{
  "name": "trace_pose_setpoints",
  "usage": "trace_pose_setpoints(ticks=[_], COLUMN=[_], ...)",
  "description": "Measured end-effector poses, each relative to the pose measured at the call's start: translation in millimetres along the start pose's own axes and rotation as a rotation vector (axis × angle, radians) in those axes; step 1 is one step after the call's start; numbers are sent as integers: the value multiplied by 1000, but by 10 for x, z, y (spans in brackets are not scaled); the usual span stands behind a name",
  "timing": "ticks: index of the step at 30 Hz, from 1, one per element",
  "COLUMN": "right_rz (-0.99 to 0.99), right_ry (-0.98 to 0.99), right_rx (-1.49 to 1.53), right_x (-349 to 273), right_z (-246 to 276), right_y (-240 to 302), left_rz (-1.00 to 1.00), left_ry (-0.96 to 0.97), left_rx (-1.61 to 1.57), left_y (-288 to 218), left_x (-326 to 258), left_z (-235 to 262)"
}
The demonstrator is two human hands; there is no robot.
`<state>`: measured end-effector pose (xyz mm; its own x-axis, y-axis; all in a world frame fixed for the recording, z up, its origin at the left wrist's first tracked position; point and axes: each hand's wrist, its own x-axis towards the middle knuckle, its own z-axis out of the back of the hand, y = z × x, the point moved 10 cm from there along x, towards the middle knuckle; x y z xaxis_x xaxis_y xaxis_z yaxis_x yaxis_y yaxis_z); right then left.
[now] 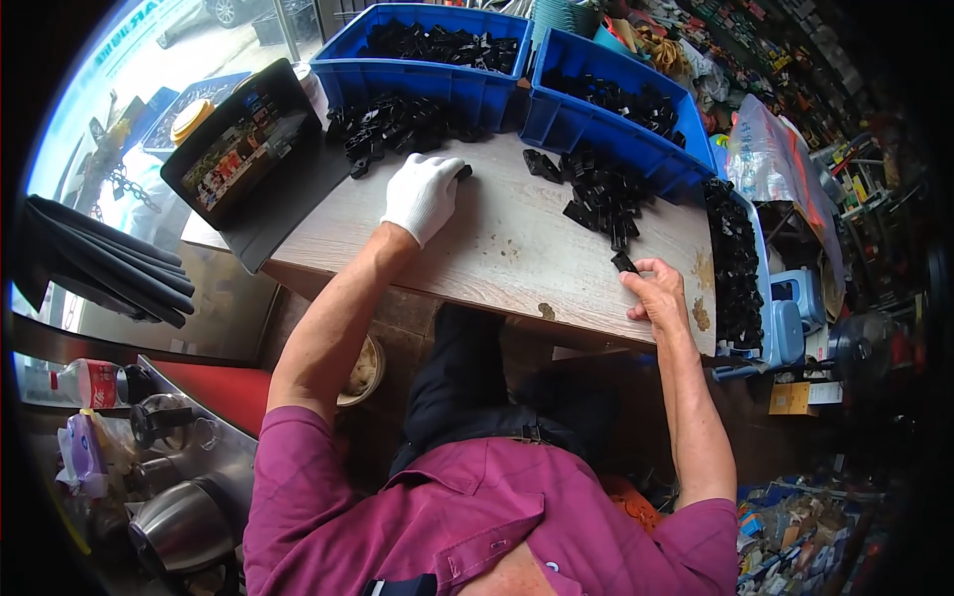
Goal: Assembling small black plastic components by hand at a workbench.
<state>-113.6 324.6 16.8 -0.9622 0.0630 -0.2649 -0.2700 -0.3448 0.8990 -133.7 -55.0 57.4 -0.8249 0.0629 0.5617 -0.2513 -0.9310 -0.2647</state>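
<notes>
In a white knitted glove, my left hand (421,195) rests over the far left of the wooden tabletop (517,238). Its fingers close on a small black plastic part (464,173), mostly hidden by the glove. My bare right hand (656,296) is near the front right edge, pinching another black plastic piece (624,262) between thumb and fingers. Just beyond the left hand lies a heap of black parts (393,129). A second pile of black parts (604,199) spreads out beyond the right hand.
Two blue bins (417,84) (616,129) full of black parts line the table's back. A tablet (243,144) stands at the left. Past the right edge is a light-blue crate (763,268) of black parts, with a blue stool (790,308) beside it.
</notes>
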Motion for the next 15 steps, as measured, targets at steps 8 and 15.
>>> trace_pose_setpoints(ticks=[8, 15], right_rz=[32, 31], right_ry=[118, 144], right_rx=[-82, -73], right_x=[-77, -45], right_z=[-404, -485], right_y=[140, 98], left_rz=[-58, -330], left_ry=[23, 171], left_rx=[-517, -519], left_y=[-885, -1825], left_x=[-138, -175], left_z=[-51, -418])
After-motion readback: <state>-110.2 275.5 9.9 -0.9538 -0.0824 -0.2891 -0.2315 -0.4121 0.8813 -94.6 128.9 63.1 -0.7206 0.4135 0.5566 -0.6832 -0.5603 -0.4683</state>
